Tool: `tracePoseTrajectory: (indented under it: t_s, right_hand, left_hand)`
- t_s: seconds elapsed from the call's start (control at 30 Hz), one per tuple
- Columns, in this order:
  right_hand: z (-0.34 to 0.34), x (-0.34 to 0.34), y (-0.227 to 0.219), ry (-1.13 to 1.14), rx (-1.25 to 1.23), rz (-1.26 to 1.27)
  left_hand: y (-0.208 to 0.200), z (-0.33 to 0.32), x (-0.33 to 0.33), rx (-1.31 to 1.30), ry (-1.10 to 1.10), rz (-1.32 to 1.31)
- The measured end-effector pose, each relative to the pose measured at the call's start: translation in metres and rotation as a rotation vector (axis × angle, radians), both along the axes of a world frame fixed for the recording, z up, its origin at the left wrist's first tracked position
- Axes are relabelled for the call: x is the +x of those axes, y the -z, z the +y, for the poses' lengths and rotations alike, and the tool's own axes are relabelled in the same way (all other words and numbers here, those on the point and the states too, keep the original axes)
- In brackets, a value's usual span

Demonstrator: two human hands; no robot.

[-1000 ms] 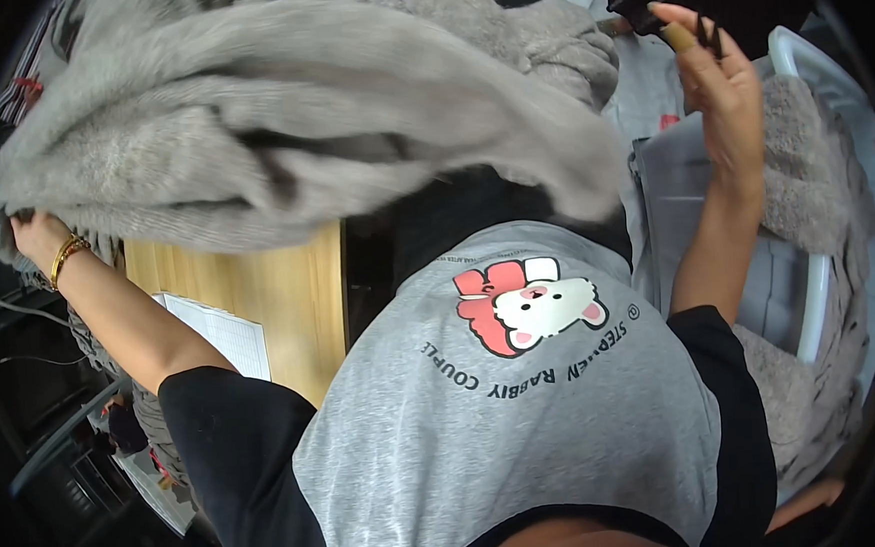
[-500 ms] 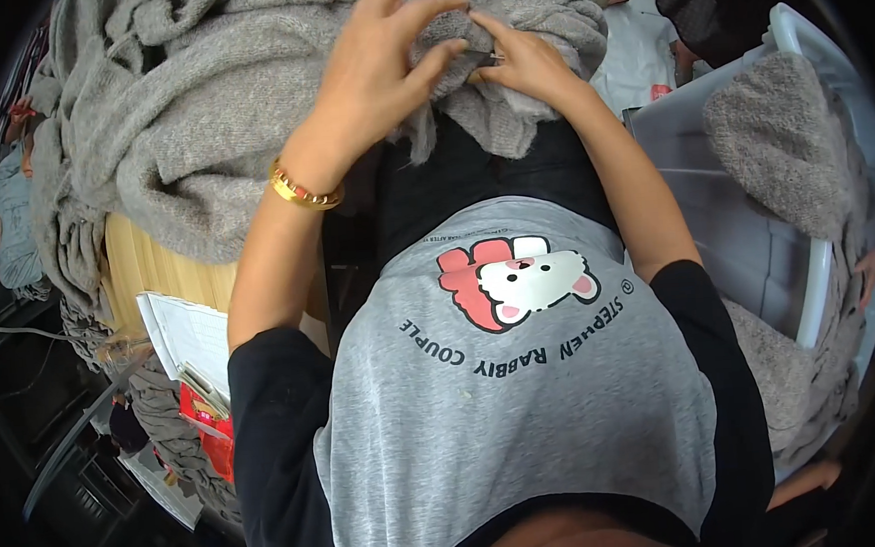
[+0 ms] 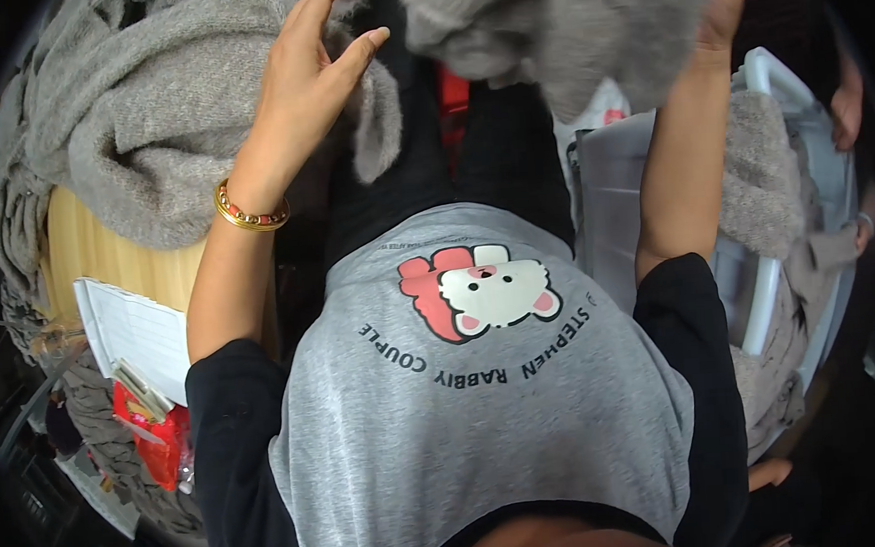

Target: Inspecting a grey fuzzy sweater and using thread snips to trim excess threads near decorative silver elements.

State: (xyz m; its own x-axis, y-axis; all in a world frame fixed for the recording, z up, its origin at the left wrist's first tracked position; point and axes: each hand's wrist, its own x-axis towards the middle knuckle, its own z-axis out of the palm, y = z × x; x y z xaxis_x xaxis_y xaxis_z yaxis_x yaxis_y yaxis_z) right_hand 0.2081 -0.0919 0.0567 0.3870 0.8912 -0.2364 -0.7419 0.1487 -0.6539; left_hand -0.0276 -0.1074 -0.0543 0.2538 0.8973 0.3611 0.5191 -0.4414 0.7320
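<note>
A bundle of fuzzy grey knitwear (image 3: 563,35), smeared by motion, hangs in the air above my lap at the top of the view. My right hand (image 3: 722,10) grips its right side; part of the fingers is hidden behind the cloth. My left hand (image 3: 306,91) is beside a large heap of the same grey knit fabric (image 3: 147,111), thumb and fingers spread apart, with nothing visibly held. A loose flap of knit (image 3: 378,127) dangles just below the left thumb.
On my left is a wooden tabletop (image 3: 100,239) with a white paper pad (image 3: 135,327) and a red packet (image 3: 158,446). To the right stands a pale plastic bin (image 3: 761,73) with grey knit pieces (image 3: 762,173) over its side. Other people's hands (image 3: 849,113) show beyond it.
My right hand has lifted the knitwear up and to the right, away from the heap. My left hand has parted from it and shifted left.
</note>
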Motion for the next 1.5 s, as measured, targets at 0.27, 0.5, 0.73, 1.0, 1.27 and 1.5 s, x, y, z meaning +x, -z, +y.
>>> tracePoseTrajectory:
  t_s: [0.27,0.5,0.73,1.0,1.27,1.5]
  right_hand:
    - [0.01,-0.037,-0.052,-0.039,0.053,-0.181]
    - [0.008,-0.046,-0.056,-0.123,0.096,-0.341]
    - [-0.001,-0.032,-0.058,-0.156,0.109,-0.446]
    - [-0.01,-0.002,-0.056,-0.189,0.114,-0.529]
    - [-0.021,0.04,-0.048,-0.202,0.123,-0.598]
    - [-0.021,0.065,-0.053,-0.239,0.2,-0.634]
  left_hand:
    - [0.02,0.01,0.007,0.07,0.088,0.073]
    - [0.057,0.025,0.054,-0.072,0.217,0.157]
    - [0.116,0.031,0.142,-0.479,0.268,0.251]
    - [0.161,0.064,0.178,-0.568,0.444,0.193]
    - [0.16,0.046,0.203,-0.306,0.513,0.386]
    - [0.079,0.084,0.165,-0.779,0.516,-0.287]
